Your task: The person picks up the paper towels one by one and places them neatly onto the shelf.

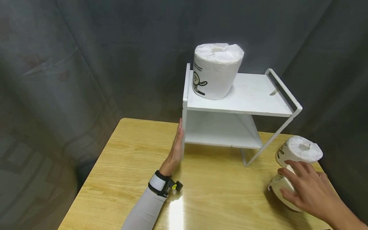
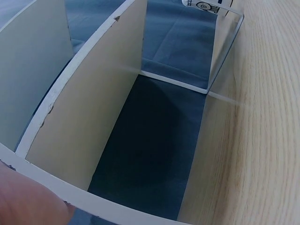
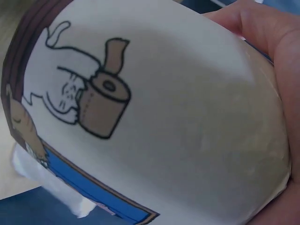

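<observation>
My right hand (image 1: pixel 311 188) grips a toilet paper roll (image 1: pixel 283 188) at the table's right side, with the fingers over its top. The roll is tilted. Up close in the right wrist view, its wrapper (image 3: pixel 178 117) carries a printed cat and paper roll. Straight-fingered, my left hand (image 1: pixel 175 148) lies flat against the left side frame of a white two-tier shelf (image 1: pixel 258 92). Only a blurred part of that hand (image 2: pixel 30 199) enters the left wrist view, beside the shelf's frame. A wrapped roll (image 1: pixel 217 73) stands on the top tier, at its left end.
Another wrapped roll (image 1: pixel 304 148) stands on the wooden table (image 1: pixel 129 153) just behind the held one, near the right edge. The shelf's slanted right leg (image 1: pixel 267 143) reaches down to the table left of these rolls. Dark grey curtains (image 1: pixel 129 57) hang behind and at both sides.
</observation>
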`<move>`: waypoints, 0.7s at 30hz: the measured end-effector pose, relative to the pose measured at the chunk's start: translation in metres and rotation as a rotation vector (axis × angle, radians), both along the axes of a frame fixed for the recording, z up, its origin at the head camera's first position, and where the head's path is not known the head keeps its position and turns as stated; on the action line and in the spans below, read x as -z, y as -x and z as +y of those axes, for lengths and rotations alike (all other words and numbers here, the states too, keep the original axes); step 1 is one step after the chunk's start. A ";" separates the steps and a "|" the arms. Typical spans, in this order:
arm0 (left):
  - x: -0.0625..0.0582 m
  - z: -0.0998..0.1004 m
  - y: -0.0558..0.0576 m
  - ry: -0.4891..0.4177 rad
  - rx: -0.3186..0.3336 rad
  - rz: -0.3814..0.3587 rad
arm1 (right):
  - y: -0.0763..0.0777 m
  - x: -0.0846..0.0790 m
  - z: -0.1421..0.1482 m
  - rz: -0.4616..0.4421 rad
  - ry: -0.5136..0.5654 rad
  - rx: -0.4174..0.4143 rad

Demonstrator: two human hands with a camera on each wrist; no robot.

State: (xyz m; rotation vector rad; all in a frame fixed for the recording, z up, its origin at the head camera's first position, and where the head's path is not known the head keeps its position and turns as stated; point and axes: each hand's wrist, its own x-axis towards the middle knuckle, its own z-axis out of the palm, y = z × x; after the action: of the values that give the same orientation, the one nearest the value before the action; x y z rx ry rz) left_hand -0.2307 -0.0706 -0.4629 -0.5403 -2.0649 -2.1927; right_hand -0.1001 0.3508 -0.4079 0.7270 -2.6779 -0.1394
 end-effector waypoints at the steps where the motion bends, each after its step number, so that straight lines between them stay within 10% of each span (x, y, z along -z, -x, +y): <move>1: 0.000 0.000 0.000 -0.002 0.002 0.000 | 0.001 -0.003 -0.002 0.009 0.004 -0.013; 21: 0.001 0.000 0.000 -0.007 -0.006 -0.013 | 0.003 -0.051 -0.043 0.030 -0.003 -0.112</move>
State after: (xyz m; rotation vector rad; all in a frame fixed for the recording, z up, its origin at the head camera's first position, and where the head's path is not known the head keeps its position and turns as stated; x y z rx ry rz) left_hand -0.2309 -0.0708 -0.4640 -0.5201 -2.0622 -2.2055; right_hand -0.1026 0.3077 -0.3565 0.8663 -2.6021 -0.1244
